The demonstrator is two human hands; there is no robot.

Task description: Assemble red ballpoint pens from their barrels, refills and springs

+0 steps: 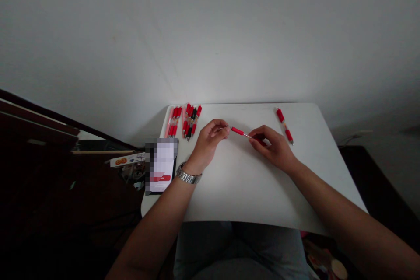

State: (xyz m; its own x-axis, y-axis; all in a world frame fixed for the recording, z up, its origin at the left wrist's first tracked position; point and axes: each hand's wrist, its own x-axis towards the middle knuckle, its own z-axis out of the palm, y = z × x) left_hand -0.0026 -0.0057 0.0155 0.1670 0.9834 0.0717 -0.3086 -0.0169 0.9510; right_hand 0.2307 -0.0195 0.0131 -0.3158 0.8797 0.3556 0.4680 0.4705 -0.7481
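Note:
Over the middle of the white table [229, 183], a red pen [237, 131] is held between both hands. My left hand [210, 136] pinches its red-gripped front end. My right hand [274, 146] is closed around the rear end, where some red shows under the fingers. A thin, pale stretch, which looks like a refill, shows between the red grip and my right fingertips. The pen slants down to the right. Its far tip is partly hidden by my left fingers.
Several red pens [175, 122], pinkish sticks and a black pen [191, 122] lie at the back left. A single red pen [284, 126] rests at the right. Left of my wrist is a tablet or phone [166, 162] with a lit screen. A wall rises behind the table.

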